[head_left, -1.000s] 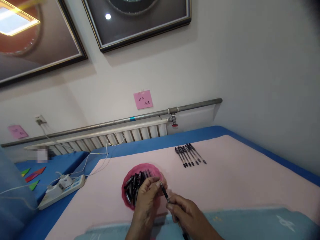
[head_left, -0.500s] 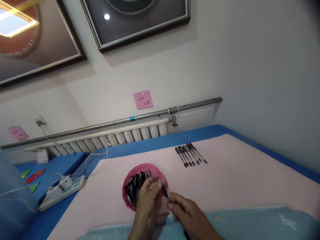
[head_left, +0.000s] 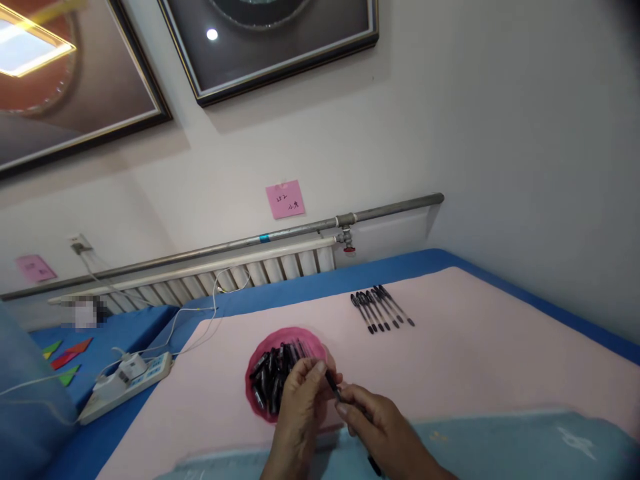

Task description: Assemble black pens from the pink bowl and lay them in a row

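Low in the view, my left hand (head_left: 300, 400) pinches the upper end of a black pen (head_left: 332, 384) with its fingertips. My right hand (head_left: 380, 430) grips the same pen lower down, fingers curled round the barrel. Both hands meet just in front of a pink dish (head_left: 255, 393) heaped with several black pen parts (head_left: 273, 373). The left hand covers the dish's near right side. Farther back on the pink mat (head_left: 475, 360), a row of several assembled black pens (head_left: 381, 310) lies side by side.
A white power strip (head_left: 125, 383) with cables sits at the mat's left edge on the blue cover (head_left: 320, 283). Coloured flat shapes (head_left: 65, 353) lie far left. A radiator and pipe (head_left: 280, 233) run along the wall behind. A light blue cloth (head_left: 525, 447) covers the near edge.
Both hands have shifted slightly right and kept hold of the pen; the left fingers have slid a little along its upper end. The camera view has barely moved.
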A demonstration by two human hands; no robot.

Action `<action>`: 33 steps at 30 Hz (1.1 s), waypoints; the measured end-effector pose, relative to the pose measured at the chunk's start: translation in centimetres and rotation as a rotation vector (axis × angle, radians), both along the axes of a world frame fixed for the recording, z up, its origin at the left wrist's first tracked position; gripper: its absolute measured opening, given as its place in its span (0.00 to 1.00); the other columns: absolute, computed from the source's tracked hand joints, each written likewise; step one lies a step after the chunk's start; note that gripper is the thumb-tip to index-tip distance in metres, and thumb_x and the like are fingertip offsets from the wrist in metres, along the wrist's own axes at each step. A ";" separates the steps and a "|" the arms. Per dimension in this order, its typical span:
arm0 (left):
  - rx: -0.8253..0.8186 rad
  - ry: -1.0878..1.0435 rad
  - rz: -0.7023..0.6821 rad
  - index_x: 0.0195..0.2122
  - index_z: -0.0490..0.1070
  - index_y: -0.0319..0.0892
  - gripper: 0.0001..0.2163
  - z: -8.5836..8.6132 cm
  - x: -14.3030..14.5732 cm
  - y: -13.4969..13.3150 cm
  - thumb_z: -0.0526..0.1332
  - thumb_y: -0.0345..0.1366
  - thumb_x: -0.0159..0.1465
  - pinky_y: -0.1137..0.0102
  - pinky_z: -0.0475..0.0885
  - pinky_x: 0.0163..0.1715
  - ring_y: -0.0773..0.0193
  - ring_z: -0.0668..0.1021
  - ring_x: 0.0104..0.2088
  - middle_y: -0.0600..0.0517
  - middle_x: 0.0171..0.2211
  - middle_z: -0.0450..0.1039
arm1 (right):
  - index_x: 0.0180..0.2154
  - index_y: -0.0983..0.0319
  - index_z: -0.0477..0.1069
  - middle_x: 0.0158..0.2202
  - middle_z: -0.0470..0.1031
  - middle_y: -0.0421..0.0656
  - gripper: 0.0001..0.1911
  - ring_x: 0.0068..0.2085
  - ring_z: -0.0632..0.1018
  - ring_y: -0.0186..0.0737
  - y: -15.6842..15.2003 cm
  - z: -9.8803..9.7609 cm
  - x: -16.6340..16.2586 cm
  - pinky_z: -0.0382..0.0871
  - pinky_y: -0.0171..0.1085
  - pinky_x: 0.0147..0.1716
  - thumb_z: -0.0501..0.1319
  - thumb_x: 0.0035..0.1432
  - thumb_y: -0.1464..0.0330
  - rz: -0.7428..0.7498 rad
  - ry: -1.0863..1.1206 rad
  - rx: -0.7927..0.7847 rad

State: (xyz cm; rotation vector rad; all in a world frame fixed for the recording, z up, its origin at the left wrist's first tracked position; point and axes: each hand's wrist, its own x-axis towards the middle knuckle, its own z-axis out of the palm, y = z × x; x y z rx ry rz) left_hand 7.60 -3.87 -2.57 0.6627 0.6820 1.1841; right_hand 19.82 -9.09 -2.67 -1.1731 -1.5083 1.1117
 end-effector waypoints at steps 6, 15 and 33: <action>0.008 0.028 -0.056 0.22 0.71 0.38 0.09 0.1 -0.6 -0.2 0.70 0.34 0.47 0.72 0.68 0.28 0.67 0.75 0.25 0.52 0.21 0.73 | 0.26 0.60 0.63 0.20 0.59 0.33 0.09 0.23 0.63 0.32 -0.2 -0.2 -0.1 0.56 0.31 0.24 0.52 0.55 0.62 0.015 -0.013 -0.063; -0.019 0.073 -0.017 0.24 0.70 0.39 0.11 0.5 -0.6 -0.3 0.70 0.39 0.47 0.71 0.68 0.28 0.66 0.75 0.25 0.50 0.24 0.75 | 0.26 0.60 0.63 0.21 0.60 0.35 0.10 0.25 0.64 0.33 -0.1 0.2 -0.1 0.58 0.32 0.26 0.52 0.55 0.63 0.028 -0.015 0.004; -0.031 -0.004 -0.066 0.31 0.73 0.36 0.12 1.2 -0.8 -0.9 0.69 0.37 0.48 0.67 0.70 0.37 0.61 0.77 0.34 0.45 0.32 0.77 | 0.26 0.60 0.62 0.22 0.61 0.35 0.11 0.25 0.66 0.34 -0.1 -0.3 -0.1 0.59 0.32 0.27 0.51 0.58 0.63 0.016 -0.053 0.008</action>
